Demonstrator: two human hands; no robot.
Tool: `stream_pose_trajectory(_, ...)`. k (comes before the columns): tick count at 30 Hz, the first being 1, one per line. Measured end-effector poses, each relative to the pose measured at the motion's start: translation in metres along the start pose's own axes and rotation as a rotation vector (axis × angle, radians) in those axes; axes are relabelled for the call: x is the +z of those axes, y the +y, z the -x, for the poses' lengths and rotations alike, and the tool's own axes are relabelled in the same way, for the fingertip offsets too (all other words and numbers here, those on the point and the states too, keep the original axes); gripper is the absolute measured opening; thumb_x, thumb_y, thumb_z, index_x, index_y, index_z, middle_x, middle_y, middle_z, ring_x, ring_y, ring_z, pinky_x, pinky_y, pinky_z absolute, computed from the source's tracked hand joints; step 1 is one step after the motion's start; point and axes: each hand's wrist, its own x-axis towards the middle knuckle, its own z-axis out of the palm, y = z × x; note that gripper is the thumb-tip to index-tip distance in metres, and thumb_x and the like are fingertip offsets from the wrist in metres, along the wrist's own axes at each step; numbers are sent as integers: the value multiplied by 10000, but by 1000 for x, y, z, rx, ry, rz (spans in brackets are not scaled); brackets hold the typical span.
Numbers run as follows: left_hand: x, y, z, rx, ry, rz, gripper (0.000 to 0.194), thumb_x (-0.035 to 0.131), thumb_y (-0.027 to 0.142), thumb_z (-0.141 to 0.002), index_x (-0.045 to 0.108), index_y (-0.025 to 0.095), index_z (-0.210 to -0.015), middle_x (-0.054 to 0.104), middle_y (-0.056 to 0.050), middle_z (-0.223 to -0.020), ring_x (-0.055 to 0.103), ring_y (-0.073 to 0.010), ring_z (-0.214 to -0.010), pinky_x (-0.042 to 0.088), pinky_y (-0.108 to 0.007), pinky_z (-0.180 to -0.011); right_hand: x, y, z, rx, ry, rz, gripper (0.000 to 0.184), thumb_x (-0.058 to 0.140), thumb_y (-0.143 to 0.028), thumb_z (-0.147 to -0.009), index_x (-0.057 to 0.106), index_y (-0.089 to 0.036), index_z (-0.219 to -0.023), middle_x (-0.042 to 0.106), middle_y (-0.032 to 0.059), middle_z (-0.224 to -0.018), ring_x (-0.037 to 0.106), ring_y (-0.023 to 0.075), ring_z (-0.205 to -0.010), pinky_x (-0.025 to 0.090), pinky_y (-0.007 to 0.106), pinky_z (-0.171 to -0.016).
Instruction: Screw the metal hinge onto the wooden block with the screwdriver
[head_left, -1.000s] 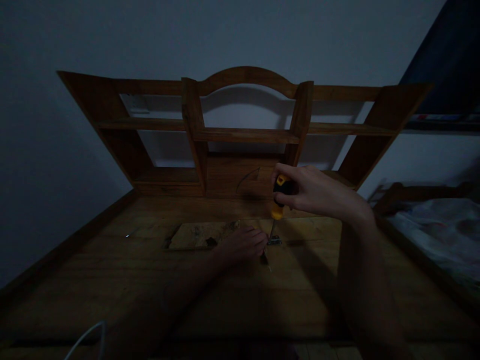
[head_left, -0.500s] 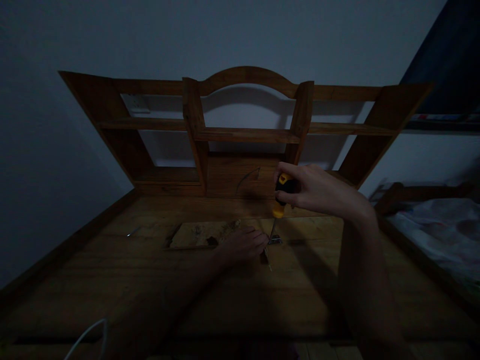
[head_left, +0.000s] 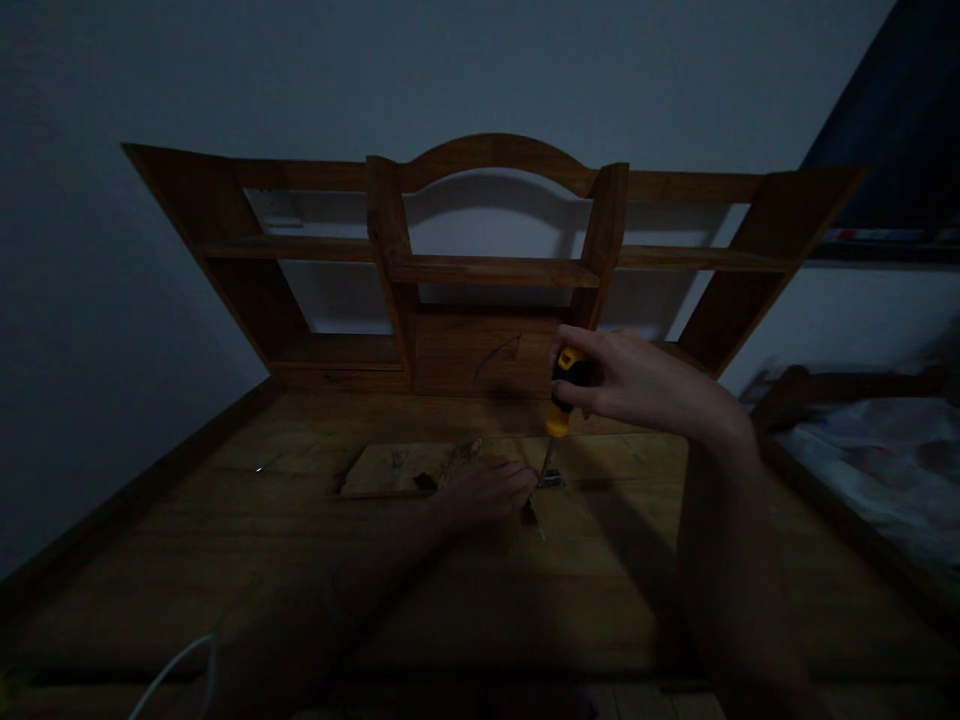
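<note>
Against a pale wall (head_left: 487, 70) in a dim room, a wooden shelf (head_left: 495, 268) stands over a wooden desk (head_left: 600, 590) with a rough-edged patch (head_left: 382, 472). Your right hand (head_left: 637, 378), raised and bent at the wrist, is closed round a yellow-and-black screwdriver (head_left: 559, 420), slanting down to a small metal piece (head_left: 553, 480). Your left hand (head_left: 487, 490) lies low beside the tip, fingers together; whether it grips anything is unclear.

Shelf unit (head_left: 495, 270) behind desktop (head_left: 247, 560), hands (head_left: 559, 430) between.
</note>
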Motion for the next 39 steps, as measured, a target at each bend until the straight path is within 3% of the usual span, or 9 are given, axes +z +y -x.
stream_pose_trajectory(9,-4,2,0,-43,-34,73,198,406,165,-1014,598,136,-1051,653,-61,-1012,601,-163,-924,488,-298,-781,4,2,-1,12,20,0,128,569,-312,-878,572,-202,-945,646,-1,-768,596,142,-694,359,242,-613)
stream_pose_trajectory(16,0,1,0,-41,-67,62,192,416,168,-1011,596,139,-1072,656,-49,-1000,605,-154,-888,483,-288,-774,14,12,-7,60,116,177,331,572,-502,-908,589,-183,-996,686,57,-851,633,205,-760,356,281,-615)
stream_pose_trajectory(22,-3,2,0,-12,-39,22,177,431,141,-999,589,139,-1080,652,-58,-1030,596,-165,-940,475,-297,-777,17,15,-10,53,144,262,388,566,-559,-906,597,-179,-983,696,57,-833,643,210,-749,349,285,-602)
stream_pose_trajectory(32,1,1,0,-17,-15,29,173,446,156,-1000,577,133,-1110,649,-54,-980,600,-158,-895,476,-292,-735,29,-1,-18,265,245,696,579,406,-670,-926,645,-146,-863,698,145,-735,659,291,-690,267,328,-539)
stream_pose_trajectory(39,1,0,0,-23,-10,37,178,423,154,-1005,577,140,-1093,652,-45,-959,607,-159,-884,476,-287,-730,28,-9,-17,255,251,677,619,367,-697,-920,642,-146,-858,696,161,-736,653,294,-690,279,329,-551)
